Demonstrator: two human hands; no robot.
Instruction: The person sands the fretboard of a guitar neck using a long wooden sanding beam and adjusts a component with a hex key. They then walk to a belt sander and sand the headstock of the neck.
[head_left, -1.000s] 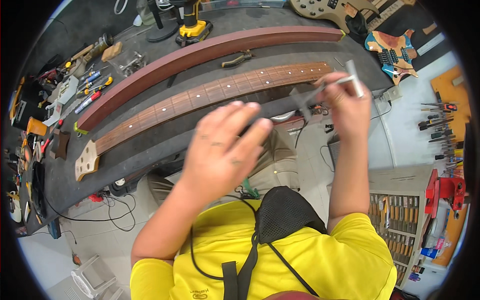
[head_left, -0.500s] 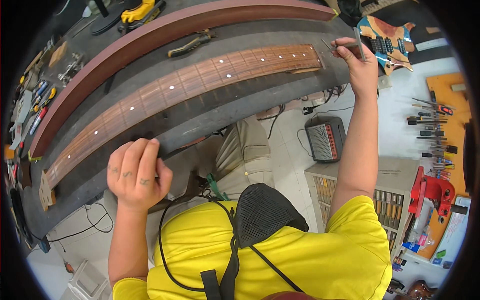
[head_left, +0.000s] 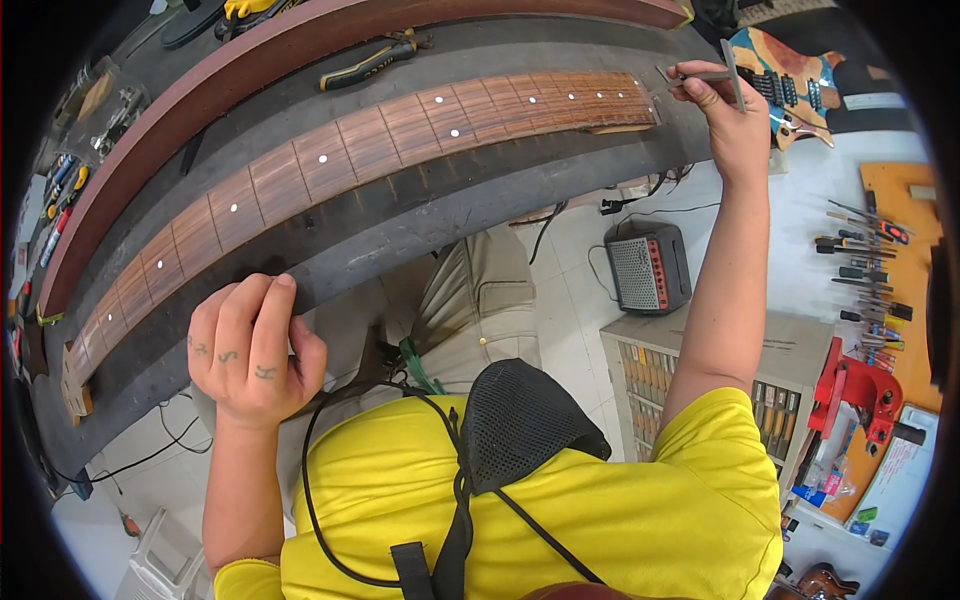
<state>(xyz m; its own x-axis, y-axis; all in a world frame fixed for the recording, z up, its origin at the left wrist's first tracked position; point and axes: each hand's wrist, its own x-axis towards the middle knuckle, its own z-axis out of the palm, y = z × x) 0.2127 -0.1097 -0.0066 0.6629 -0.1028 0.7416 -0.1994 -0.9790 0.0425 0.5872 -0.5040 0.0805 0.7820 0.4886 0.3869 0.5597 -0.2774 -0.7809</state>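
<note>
A guitar neck (head_left: 360, 147) lies lengthwise on the dark bench, its brown wooden fingerboard upward with white dot inlays and thin cross lines. By its right end, my right hand (head_left: 738, 128) is raised, with fingers and thumb closed on a grey metal tool (head_left: 733, 72). A thin rod and a flat upright bar of that tool show; its exact kind is unclear. My left hand (head_left: 252, 345) is curled, knuckles up, at the bench's front edge below the neck's left half. Its palm is hidden, so whatever it may hold cannot be seen.
Behind the neck lies a long reddish-brown beam (head_left: 250, 68), with pliers (head_left: 368, 66) between them. A colourful electric guitar (head_left: 790, 85) sits beyond my right hand. Hand tools crowd the bench's left end. A small amplifier (head_left: 640, 268) and a drawer cabinet (head_left: 690, 345) stand below, right.
The view has shifted a little, so the neck, beam and pliers sit slightly differently in the picture. Both hands keep nearly the same pose, the right one still gripping the metal tool.
</note>
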